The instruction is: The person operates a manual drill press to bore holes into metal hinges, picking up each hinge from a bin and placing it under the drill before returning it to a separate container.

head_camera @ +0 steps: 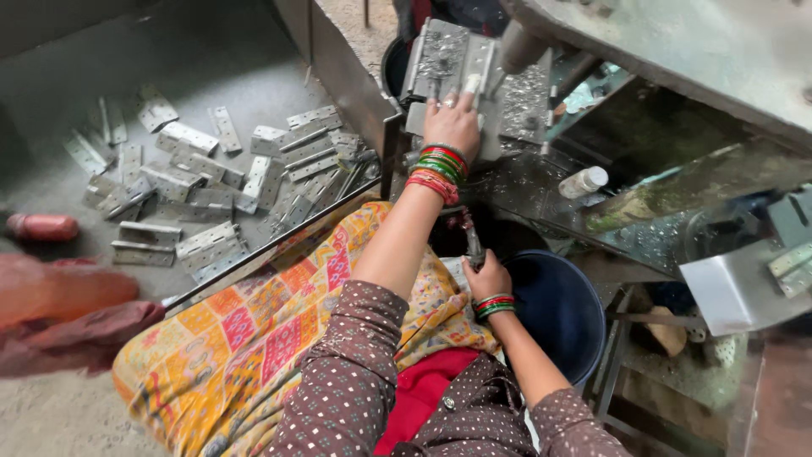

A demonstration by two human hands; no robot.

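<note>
My left hand (pixel 452 123), with red and green bangles on the wrist, lies flat on a metal hinge plate (pixel 446 59) set on the bed of a press machine (pixel 677 51). Its fingers press the plate down just below the round punch head (pixel 518 46). My right hand (pixel 486 278) is lower, closed around a dark lever handle (pixel 471 241) beside a dark blue bucket (pixel 558 309). My lap is covered by an orange patterned cloth (pixel 254 330).
A heap of grey metal hinges (pixel 211 169) lies on the floor at the left. A small white bottle (pixel 584 182) rests on the oily machine table. A bent metal chute (pixel 736 288) sits at the right. Someone's red sleeve (pixel 59 296) is at the left edge.
</note>
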